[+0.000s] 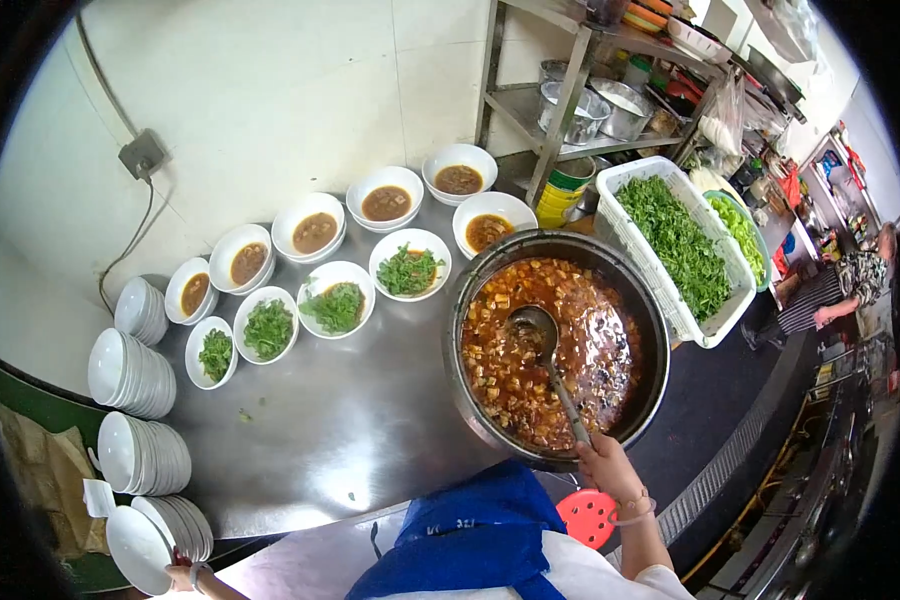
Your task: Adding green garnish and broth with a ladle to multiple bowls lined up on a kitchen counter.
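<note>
My right hand (pixel 607 469) is closed around the handle of a metal ladle (pixel 562 390), whose bowl is dipped in the red-brown soup with diced pieces (pixel 510 405) that fills a large round metal pot (pixel 465 409). At the lower left my left hand (pixel 184 574) holds the edge of a white bowl (pixel 139 551), beside a stack of white bowls (pixel 187 525). Along the wall stand several white bowls of brown soup (pixel 315 231). In front of them, several bowls topped with chopped green herbs (pixel 268 330) form a second row.
More stacked white bowls (pixel 142 454) line the steel table's (pixel 330 435) left edge. Right of the pot is a white plastic basket of chopped greens (pixel 682 247). Behind are a yellow-green can (pixel 566 195) and a metal shelf (pixel 562 112) with pots. A person (pixel 840 289) stands far right. A red stool (pixel 586 517) is below.
</note>
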A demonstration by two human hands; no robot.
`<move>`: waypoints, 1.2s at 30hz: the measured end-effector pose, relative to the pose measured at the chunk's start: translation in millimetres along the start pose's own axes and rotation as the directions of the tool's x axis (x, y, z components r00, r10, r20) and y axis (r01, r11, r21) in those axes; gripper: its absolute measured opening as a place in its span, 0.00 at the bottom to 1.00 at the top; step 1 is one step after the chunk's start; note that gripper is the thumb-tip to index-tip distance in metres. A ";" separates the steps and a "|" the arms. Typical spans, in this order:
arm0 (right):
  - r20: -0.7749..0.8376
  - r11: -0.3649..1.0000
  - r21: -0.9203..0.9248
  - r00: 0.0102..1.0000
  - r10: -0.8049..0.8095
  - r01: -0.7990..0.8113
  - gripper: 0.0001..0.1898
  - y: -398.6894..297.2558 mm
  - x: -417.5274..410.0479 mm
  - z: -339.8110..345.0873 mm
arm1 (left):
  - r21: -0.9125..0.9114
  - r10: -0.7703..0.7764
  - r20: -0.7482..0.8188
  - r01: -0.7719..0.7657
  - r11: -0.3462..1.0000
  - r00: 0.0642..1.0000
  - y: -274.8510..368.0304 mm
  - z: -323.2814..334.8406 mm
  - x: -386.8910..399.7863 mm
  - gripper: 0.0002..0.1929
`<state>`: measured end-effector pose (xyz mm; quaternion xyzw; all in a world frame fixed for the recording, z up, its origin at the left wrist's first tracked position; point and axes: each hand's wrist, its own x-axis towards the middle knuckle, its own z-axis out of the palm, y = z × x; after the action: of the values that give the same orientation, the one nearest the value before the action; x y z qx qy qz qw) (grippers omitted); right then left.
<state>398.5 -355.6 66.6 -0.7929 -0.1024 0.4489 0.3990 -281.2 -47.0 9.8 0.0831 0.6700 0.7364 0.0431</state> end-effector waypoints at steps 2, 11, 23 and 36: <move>0.067 0.996 0.090 0.998 0.014 -0.020 0.11 -0.7 12.4 -4.5 | -0.025 0.101 0.051 -0.100 0.995 0.994 8.7 -6.3 -1.8 0.17; 0.479 0.625 0.686 0.878 -0.004 -0.372 0.10 -17.6 19.5 -55.2 | -0.151 0.048 0.492 0.031 0.988 0.869 98.5 5.6 -164.8 0.22; 0.403 0.897 0.310 0.898 0.176 -0.315 0.10 -30.4 24.1 -92.6 | 0.170 -0.209 0.968 0.245 0.955 0.142 69.1 -0.8 -393.6 0.24; 0.217 0.981 0.130 0.969 0.117 -0.147 0.12 -13.5 19.2 -89.4 | 0.412 -0.354 0.894 0.191 0.891 -0.274 88.1 7.5 -492.4 0.24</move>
<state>483.2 -385.1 89.2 -0.7156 -0.0577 0.5613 0.4117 208.1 -134.4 66.2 0.4635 0.4273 0.3328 0.7013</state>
